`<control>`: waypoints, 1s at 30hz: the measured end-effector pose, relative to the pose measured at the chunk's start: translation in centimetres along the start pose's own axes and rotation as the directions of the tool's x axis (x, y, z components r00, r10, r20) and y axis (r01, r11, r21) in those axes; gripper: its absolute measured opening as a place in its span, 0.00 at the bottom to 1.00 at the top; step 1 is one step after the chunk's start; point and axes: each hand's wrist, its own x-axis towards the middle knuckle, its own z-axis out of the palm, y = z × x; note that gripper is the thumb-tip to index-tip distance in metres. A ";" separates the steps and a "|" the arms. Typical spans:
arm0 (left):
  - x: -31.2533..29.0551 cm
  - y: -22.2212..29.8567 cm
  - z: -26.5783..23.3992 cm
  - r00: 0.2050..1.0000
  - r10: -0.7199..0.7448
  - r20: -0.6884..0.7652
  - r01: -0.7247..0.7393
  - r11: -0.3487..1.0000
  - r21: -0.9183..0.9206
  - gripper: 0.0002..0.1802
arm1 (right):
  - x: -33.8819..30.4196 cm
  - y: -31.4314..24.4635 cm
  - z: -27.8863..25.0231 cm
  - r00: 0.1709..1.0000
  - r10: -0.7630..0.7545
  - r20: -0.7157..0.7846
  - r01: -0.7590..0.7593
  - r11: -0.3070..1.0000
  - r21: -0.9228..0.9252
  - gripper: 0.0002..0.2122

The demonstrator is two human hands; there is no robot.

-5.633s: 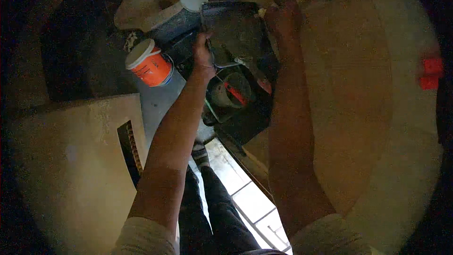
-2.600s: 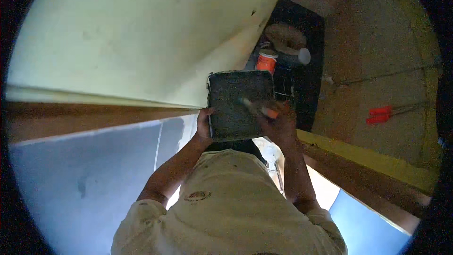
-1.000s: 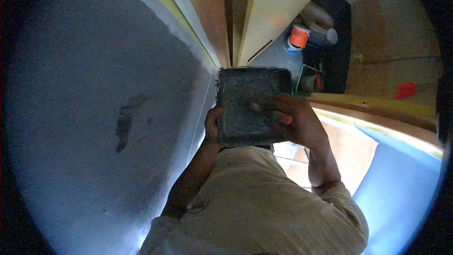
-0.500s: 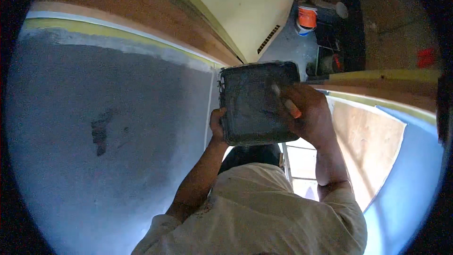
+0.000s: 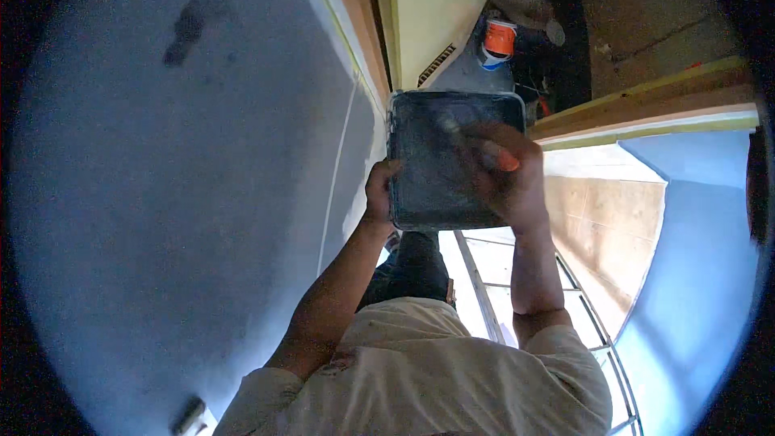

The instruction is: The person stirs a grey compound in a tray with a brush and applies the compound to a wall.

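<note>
Above blurred shirt print [image 5: 339, 362], left hand [image 5: 381, 190] grips tray [image 5: 428, 194], right hand [image 5: 515, 184] clasps orange-ended tool [image 5: 507, 161].

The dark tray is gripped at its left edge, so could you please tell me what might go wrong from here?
First, the dark tray might tip: the left hand shows only at its left edge, and any support underneath is hidden. Second, the orange-ended tool in the right hand could knock the tray, since it is right over it. Third, drips might land on the pale shirt close below.
</note>
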 end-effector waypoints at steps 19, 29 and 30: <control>-5.4 -3.6 1.2 0.990 -0.069 -0.121 0.077 0.995 0.061 0.29 | -5.2 -3.9 0.4 0.964 0.150 -0.221 -0.154 0.988 0.000 0.07; -0.9 -6.7 -5.0 0.992 -0.035 -0.119 0.042 0.998 0.054 0.31 | -7.6 2.6 0.6 0.953 0.258 -0.159 -0.246 0.965 0.090 0.08; -0.7 -7.0 -6.4 0.993 -0.048 -0.111 0.050 0.999 0.017 0.32 | -7.7 3.7 1.4 0.956 0.269 -0.120 -0.259 0.961 0.097 0.07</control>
